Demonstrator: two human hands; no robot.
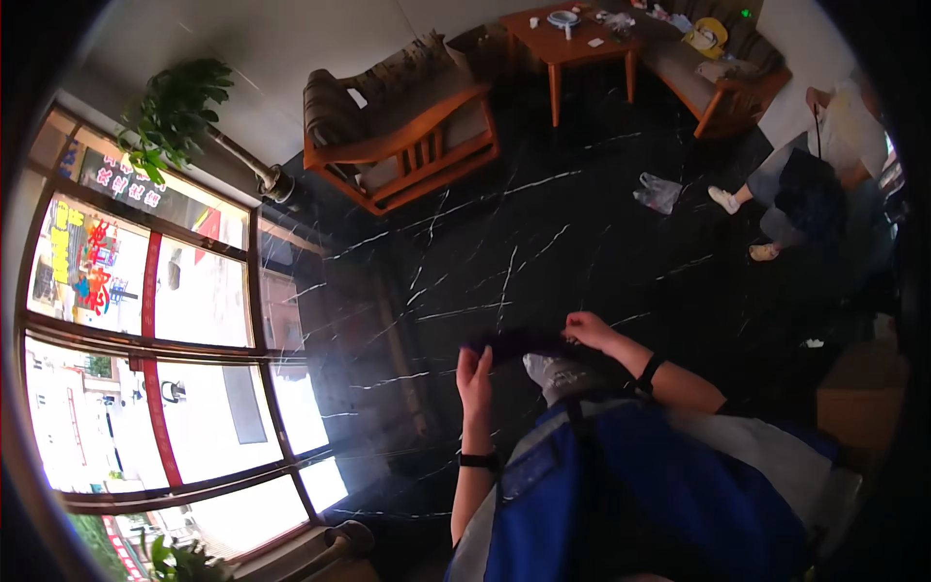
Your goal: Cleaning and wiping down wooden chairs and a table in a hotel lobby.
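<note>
A dark purple piece of fabric (518, 345) stretches between my hands above the floor; its shape blends into the black tiles behind it. My left hand (474, 375) pinches one end between thumb and fingers. At the other end, the fingers of my right hand (590, 332) are closed on the fabric. Just below it, close to my body, is a crinkled clear plastic bag (556, 375); what supports the bag cannot be made out. A blue and grey garment (553, 465) covers my front, and both wrists wear dark bands.
Veined black tile floor (465, 276) surrounds me. A wooden sofa (400, 145), a wooden table (538, 36) and a second sofa (680, 73) line the back. Another plastic bag (658, 193) lies on the floor near a person (807, 174). Windows (196, 298) and a potted plant (276, 182) stand left.
</note>
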